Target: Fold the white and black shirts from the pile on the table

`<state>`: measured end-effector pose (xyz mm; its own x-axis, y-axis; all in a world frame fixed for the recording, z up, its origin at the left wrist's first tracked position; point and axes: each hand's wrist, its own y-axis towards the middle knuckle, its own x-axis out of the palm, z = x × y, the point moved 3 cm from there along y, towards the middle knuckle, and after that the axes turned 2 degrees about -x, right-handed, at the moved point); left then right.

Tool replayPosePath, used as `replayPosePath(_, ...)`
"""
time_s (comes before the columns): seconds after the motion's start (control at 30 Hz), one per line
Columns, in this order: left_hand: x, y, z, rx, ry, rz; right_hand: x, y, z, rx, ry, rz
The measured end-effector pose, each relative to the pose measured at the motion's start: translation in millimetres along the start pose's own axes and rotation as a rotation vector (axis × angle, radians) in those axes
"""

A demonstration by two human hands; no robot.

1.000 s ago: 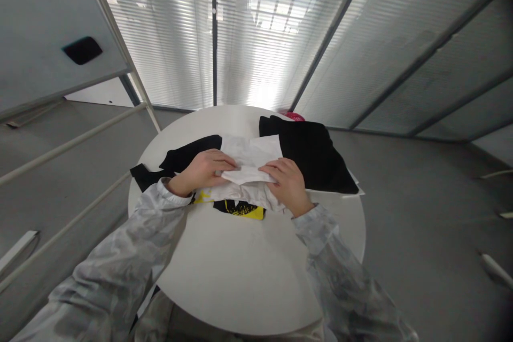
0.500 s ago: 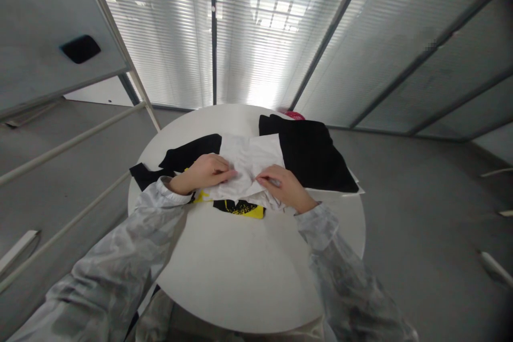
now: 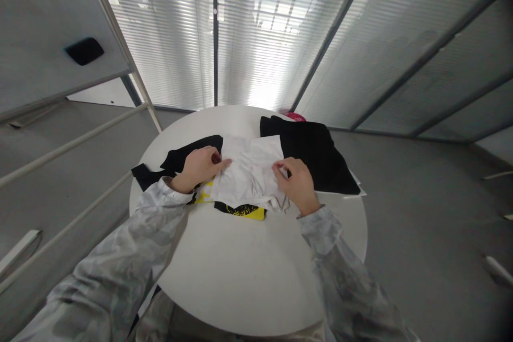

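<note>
A crumpled white garment point(image 3: 250, 163) lies spread in the middle of the round table, creased along its near side. At its left edge, my left hand point(image 3: 201, 169) is closed with curled fingers, the thumb lying over the cloth. My right hand point(image 3: 298, 184) pinches the right edge between thumb and fingers. From under the near side of the white garment sticks out a black cloth with yellow print point(image 3: 244, 210). More yellow-patterned fabric point(image 3: 203, 193) shows by my left wrist.
The round white table point(image 3: 248, 272) carries black fabric point(image 3: 192, 153) on the left and a large folded black garment point(image 3: 315, 155) on the right, with white edges beneath it. A red object point(image 3: 295, 116) shows behind the far edge. White rails point(image 3: 72, 144) stand left.
My hands have moved apart from the garment's near middle to its left and right edges. The white cloth now lies flatter and more spread.
</note>
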<state>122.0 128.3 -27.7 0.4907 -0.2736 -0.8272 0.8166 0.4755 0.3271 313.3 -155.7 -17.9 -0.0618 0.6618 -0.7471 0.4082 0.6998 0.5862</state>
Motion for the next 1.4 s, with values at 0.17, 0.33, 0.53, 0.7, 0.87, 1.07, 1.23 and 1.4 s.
replayPosePath(0.17, 9.7, 4, -7, -0.06, -0.135, -0.046, 5, -3, 32, 0.219, -0.178, 0.07)
replayPosePath(0.33, 12.1, 7, -10, -0.136, -0.305, -0.016, 9, -3, 38, 0.267, -0.092, 0.04)
replayPosePath(0.53, 5.9, 5, -8, -0.209, -0.262, 0.079, 5, 0, 33, 0.307, -0.01, 0.114)
replayPosePath(0.7, -2.6, 1, -2, -0.275, -0.198, 0.113, 5, -1, 28, 0.323, 0.022, 0.101)
replayPosePath(0.87, -5.8, -1, 2, -0.297, -0.184, 0.113, 6, -2, 24, 0.299, 0.026, 0.081)
replayPosePath(1.07, -0.6, 0, 2, -0.292, -0.132, 0.093, 7, -3, 26, 0.314, -0.041, 0.089)
replayPosePath(1.23, 3.9, 4, -2, -0.256, -0.19, 0.034, 13, -3, 25, 0.323, -0.075, 0.037)
replayPosePath(1.4, 5.7, 8, -6, -0.342, -0.228, -0.009, 12, -2, 25, 0.344, -0.077, 0.026)
